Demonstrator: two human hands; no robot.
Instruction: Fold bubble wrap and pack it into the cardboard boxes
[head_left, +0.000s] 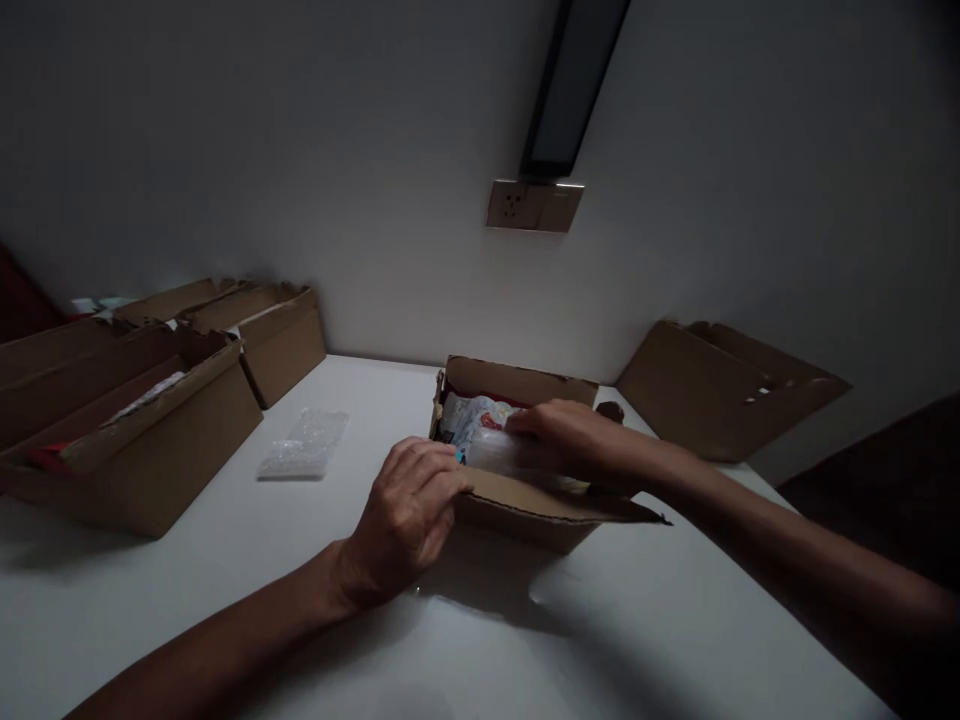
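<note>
In the middle of the white table stands an open cardboard box (517,515), its front flap folded outward toward me. My left hand (409,510) is closed on the near left corner of that flap. Over the box, my right hand (566,440) reaches in from the right, its fingers bent down at a translucent plastic packet (495,450). Whether those fingers grip the packet is not clear, since they are dark and partly blurred. A printed white bag (469,415) with red and blue marks lies behind the packet inside the box.
A bubble-wrap bundle (304,445) lies left of the box. Further left are a large open carton (187,440) and another carton (285,345) against the wall. An open carton (712,395) stands at right by the table edge. A socket plate (534,206) is on the wall.
</note>
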